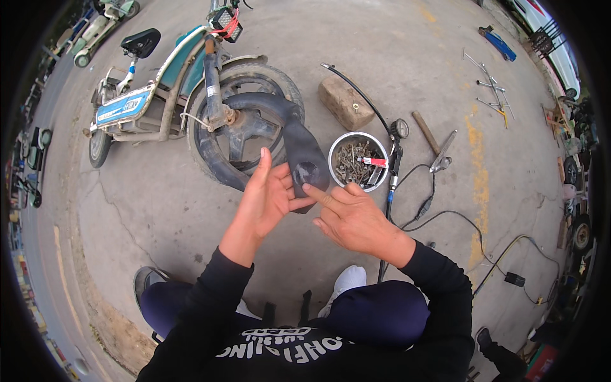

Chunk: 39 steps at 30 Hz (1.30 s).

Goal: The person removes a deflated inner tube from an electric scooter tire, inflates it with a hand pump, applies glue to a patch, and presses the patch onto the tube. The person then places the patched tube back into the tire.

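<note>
A black rubber inner tube [299, 138] hangs out of the front wheel [244, 133] of an electric bike and stretches towards me. My left hand [269, 200] supports its near end from beneath, palm up, thumb raised and fingers behind the rubber. On the tube is a dark, shiny, wet-looking round patch of surface [307, 173]. My right hand [353, 217] touches the tube at the lower edge of that spot with an extended index finger, the other fingers curled. Beside the tube stands a metal bowl [332, 167] of bolts and screws with a red and white small tube [374, 162] on top.
A stone block [341, 102] lies beyond the bowl. An air hose with a pressure gauge [400, 128] runs along the bowl's right side. Farther right are a hammer [426, 132], a metal tool [444, 150] and cables [458, 213]. Lug wrenches [494, 86] and a blue floor jack [499, 44] lie at upper right.
</note>
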{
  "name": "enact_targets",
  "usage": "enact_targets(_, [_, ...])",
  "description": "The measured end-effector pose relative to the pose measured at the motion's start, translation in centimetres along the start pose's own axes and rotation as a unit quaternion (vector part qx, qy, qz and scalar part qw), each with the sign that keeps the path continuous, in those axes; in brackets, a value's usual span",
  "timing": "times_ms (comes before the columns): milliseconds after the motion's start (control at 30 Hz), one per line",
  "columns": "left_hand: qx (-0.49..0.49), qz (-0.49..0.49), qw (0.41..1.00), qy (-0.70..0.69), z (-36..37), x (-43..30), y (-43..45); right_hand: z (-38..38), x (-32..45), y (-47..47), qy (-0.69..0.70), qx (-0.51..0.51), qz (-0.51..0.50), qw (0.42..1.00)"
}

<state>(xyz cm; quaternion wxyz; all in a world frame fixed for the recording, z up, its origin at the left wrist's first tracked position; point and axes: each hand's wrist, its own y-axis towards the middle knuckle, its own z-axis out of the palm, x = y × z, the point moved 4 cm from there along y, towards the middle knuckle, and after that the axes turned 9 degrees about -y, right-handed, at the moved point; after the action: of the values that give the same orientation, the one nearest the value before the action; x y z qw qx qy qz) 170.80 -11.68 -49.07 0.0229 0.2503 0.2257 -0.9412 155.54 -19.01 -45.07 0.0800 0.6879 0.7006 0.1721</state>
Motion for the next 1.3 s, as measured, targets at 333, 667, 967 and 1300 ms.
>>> enact_targets(333, [0.0, -0.002, 1.0, -0.003, -0.3, 0.0, -0.2, -0.2, -1.2, 0.7, 0.039, -0.01, -0.01, 0.999])
enact_targets(667, [-0.014, -0.001, 1.0, -0.004, -0.2, -0.4, -0.3, 0.0, -1.6, 0.8, 0.027, 0.003, 0.009, 1.0])
enact_targets(967, [-0.002, -0.01, 1.0, 0.005, -0.5, -0.1, -0.1, 0.2, -2.1, 1.4, 0.013, 0.008, 0.018, 1.0])
enact_targets(1300, [-0.007, -0.011, 1.0, 0.012, 0.0, -0.3, -0.4, 0.0, -3.2, 1.6, 0.016, 0.049, 0.033, 0.998])
